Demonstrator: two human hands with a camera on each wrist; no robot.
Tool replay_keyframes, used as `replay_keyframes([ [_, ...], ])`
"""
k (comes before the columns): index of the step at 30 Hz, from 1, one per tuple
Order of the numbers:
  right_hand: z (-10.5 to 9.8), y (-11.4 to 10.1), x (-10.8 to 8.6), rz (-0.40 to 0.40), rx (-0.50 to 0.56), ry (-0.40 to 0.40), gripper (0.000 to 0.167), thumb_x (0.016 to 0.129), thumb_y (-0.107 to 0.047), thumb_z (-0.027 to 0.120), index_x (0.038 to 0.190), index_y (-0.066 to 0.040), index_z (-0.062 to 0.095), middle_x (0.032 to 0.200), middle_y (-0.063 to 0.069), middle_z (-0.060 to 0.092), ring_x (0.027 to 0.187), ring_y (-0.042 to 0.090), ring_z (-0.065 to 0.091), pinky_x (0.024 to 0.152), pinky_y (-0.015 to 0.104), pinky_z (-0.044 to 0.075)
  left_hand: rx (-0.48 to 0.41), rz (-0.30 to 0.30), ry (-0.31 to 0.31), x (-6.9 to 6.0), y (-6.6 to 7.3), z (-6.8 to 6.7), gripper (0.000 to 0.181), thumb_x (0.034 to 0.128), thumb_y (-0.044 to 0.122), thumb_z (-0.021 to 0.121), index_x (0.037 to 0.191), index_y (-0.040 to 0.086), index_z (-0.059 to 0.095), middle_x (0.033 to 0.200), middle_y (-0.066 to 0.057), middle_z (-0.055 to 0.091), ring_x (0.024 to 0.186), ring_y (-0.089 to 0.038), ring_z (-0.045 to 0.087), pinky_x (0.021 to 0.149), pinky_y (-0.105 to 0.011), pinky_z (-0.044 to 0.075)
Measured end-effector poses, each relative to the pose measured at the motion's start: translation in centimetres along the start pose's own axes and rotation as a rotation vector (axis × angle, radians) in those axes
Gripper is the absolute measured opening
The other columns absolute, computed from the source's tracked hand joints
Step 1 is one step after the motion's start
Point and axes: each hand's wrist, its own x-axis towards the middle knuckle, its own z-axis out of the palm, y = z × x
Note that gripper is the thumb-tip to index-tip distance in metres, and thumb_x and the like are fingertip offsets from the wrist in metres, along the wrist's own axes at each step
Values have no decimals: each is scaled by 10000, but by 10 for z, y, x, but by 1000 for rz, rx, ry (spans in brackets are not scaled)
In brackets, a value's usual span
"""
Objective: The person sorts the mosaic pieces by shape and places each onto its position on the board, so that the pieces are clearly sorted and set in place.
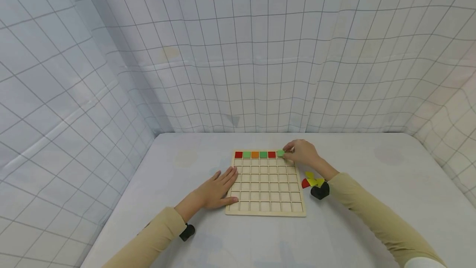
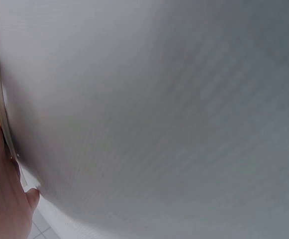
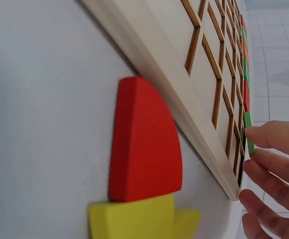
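A wooden grid board (image 1: 265,214) lies on the white table, its far row partly filled with red, light green, orange and green square tiles. My right hand (image 1: 302,152) pinches a light green tile (image 1: 280,153) between thumb and index finger at the far right of that row. In the right wrist view the green tile (image 3: 248,132) stands tilted at the board's far edge, beside a red tile (image 3: 246,95). My left hand (image 1: 215,190) rests with straight, spread fingers on the board's left edge. The left wrist view catches only part of that hand (image 2: 7,204).
Right of the board lie a red quarter-round block (image 3: 151,144) and several yellow blocks (image 3: 134,219), close to its edge. A black wrist device (image 1: 320,190) hangs under the right forearm. Grid-patterned curtains (image 1: 238,53) surround the table's back and sides.
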Motion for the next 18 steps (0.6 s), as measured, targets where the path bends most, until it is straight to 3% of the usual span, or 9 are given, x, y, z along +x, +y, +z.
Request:
replay_keyframes([
  [18, 6, 0, 2, -8, -10, 19, 256, 838, -248, 719, 1020, -71, 753, 995, 85, 737, 885, 237, 678, 698, 337, 529, -14, 14, 7, -2, 1, -2, 852, 965, 616, 362, 1542, 36, 125, 1628, -112, 67, 1509, -263, 69, 1192, -514, 168],
])
